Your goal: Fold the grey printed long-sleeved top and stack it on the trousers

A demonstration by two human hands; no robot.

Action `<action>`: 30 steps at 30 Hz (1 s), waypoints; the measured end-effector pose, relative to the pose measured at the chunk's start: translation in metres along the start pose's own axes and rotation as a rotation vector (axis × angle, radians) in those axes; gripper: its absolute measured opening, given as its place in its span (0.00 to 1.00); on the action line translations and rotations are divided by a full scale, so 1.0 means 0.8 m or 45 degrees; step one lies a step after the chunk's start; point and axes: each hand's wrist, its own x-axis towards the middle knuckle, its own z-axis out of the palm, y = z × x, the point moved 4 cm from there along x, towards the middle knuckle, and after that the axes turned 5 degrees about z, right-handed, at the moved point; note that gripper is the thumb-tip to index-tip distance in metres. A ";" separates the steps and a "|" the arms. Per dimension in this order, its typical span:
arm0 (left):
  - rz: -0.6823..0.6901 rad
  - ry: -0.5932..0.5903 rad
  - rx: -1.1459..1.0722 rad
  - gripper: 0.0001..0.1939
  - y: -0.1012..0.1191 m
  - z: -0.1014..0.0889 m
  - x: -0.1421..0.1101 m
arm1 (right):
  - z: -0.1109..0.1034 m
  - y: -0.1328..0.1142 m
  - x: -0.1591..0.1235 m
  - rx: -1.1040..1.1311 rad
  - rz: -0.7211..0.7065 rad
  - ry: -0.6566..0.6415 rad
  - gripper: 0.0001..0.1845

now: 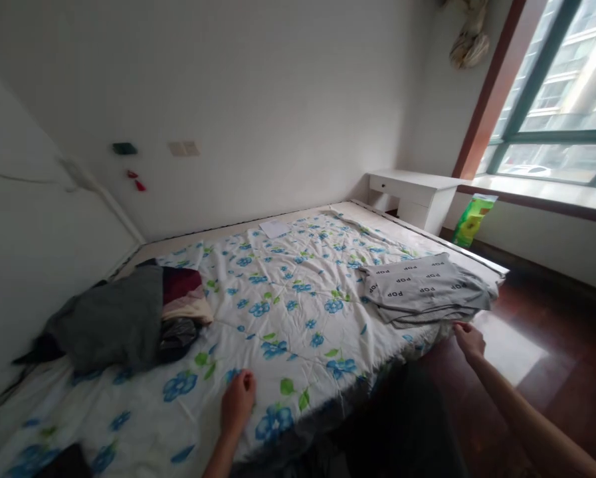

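Note:
A flowered bed sheet (pixel 288 338), white with blue blossoms and green leaves, covers most of the bed. Over its near part is my left hand (pixel 238 398), fingers curled closed with nothing visible in them. At the bed's near right edge my right hand (pixel 470 340) has its fingers drawn together, close to the sheet's border and just below a grey cloth. What they pinch, if anything, I cannot make out. That grey cloth (pixel 417 289), printed with the word POP, lies folded in loose layers on the right side of the bed.
Dark grey, maroon and pink clothes (pixel 123 318) are heaped at the left. A white paper (pixel 274 230) lies near the wall. A white desk (pixel 417 186) stands beyond the bed, with a green package (pixel 474 220) beside it under the window. Dark red floor (pixel 557 338) lies to the right.

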 end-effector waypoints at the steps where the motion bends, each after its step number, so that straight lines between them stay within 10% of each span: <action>1: -0.004 0.061 0.058 0.05 -0.029 -0.022 -0.008 | 0.033 0.007 -0.017 -0.117 -0.043 0.004 0.03; 6: -0.193 0.184 0.154 0.07 -0.095 -0.079 -0.066 | 0.240 0.018 -0.165 -0.224 -0.403 -0.578 0.10; 13: -0.103 0.208 0.301 0.09 -0.096 -0.061 -0.098 | 0.442 0.025 -0.388 -0.556 -0.695 -1.099 0.15; 22: -0.139 0.169 0.284 0.08 -0.121 -0.060 -0.085 | 0.468 0.071 -0.439 -0.901 -1.112 -0.880 0.10; 30: -0.573 0.393 -0.341 0.13 -0.186 -0.147 0.040 | 0.476 0.074 -0.444 -1.002 -1.155 -0.812 0.07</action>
